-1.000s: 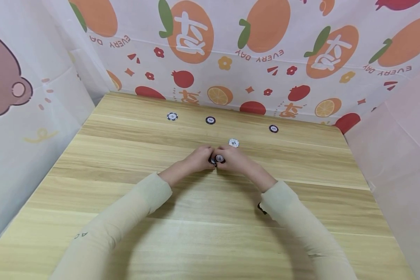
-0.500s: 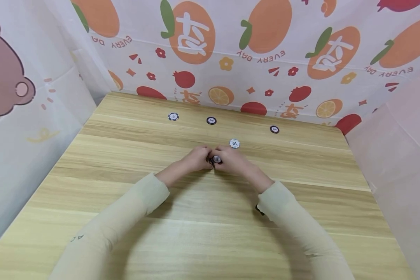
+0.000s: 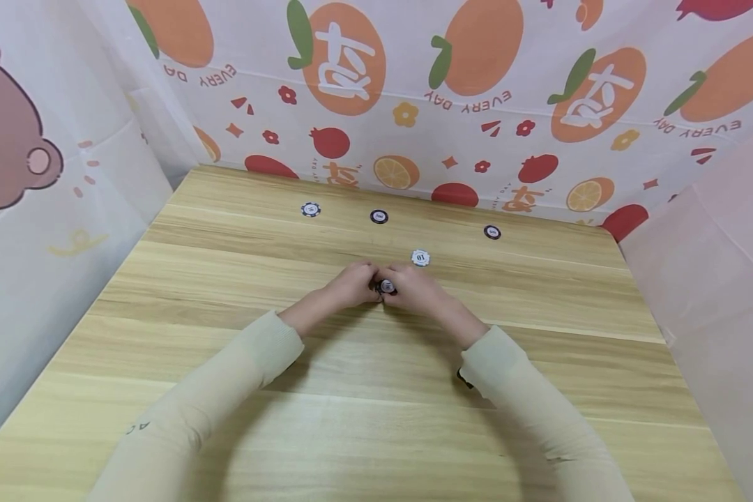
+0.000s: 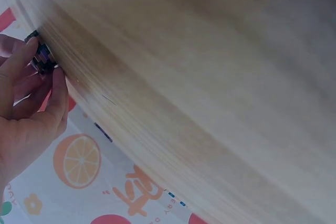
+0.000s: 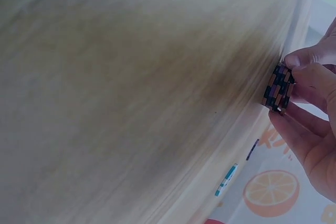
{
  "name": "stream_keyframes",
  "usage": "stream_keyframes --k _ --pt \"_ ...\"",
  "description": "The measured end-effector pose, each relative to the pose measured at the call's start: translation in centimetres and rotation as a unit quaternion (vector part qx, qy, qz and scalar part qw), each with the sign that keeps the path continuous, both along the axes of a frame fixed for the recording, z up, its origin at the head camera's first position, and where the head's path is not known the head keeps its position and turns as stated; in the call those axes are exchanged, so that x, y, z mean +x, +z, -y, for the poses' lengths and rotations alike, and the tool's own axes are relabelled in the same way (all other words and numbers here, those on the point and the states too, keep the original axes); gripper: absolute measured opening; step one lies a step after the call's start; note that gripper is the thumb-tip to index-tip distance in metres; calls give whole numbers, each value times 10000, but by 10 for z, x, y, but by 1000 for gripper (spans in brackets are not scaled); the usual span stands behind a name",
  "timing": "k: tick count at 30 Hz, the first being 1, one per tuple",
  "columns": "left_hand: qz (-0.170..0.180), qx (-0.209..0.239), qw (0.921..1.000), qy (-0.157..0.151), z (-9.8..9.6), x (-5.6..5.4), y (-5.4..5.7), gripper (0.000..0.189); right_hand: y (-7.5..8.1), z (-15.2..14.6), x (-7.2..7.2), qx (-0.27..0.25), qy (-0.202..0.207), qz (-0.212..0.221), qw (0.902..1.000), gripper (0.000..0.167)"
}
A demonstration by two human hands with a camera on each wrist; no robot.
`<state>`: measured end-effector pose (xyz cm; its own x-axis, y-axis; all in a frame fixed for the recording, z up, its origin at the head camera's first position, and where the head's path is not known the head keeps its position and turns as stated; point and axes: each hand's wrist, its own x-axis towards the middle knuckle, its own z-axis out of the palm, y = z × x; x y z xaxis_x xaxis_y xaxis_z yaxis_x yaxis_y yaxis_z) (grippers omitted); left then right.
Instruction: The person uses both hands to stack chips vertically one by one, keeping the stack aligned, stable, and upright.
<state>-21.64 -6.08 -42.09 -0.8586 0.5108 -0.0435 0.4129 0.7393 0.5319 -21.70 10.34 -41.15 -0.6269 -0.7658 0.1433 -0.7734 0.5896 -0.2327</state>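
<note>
Both hands meet over the middle of the table around a small stack of dark poker chips [image 3: 387, 286]. My left hand [image 3: 353, 284] grips the stack's left side, and my right hand [image 3: 412, 286] grips its right side with curled fingers. Black, purple and orange edge bands show on the stack [image 5: 278, 87] in the right wrist view, where it stands low against the wooden surface. Fingers partly cover the chips [image 4: 44, 59] in the left wrist view. A white "10" chip [image 3: 420, 258] lies flat just behind my right hand.
Toward the table's [image 3: 376, 418] back edge lie a blue-and-white chip [image 3: 310, 209], a dark chip [image 3: 379, 217] and another dark chip [image 3: 492, 232]. Something dark [image 3: 464, 378] shows beside the right sleeve, mostly covered by it. Printed curtains [image 3: 401, 111] stand behind and at both sides.
Both hands have drawn very slightly left with the chips. Two offset chip faces showed between the hands a second ago; now one top face shows clearly. The loose chips lie as before.
</note>
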Motion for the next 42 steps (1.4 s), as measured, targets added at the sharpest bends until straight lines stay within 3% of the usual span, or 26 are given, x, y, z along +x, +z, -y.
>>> stream_keyframes --k 10,18,28,42 --pt "-25 -23 10000 37 0 1 0 37 -3 0 1 -235 -72 142 9996 28" --pt "1 158 9999 6 0 0 -1 35 4 -12 0 -280 -788 1333 9875 44" --pt "16 185 9998 -54 -1 -1 0 36 -6 -21 -1 20 -669 647 9957 38" --pt "-132 185 9997 -131 -1 -1 -1 33 -5 -17 -2 147 -825 818 9931 35"
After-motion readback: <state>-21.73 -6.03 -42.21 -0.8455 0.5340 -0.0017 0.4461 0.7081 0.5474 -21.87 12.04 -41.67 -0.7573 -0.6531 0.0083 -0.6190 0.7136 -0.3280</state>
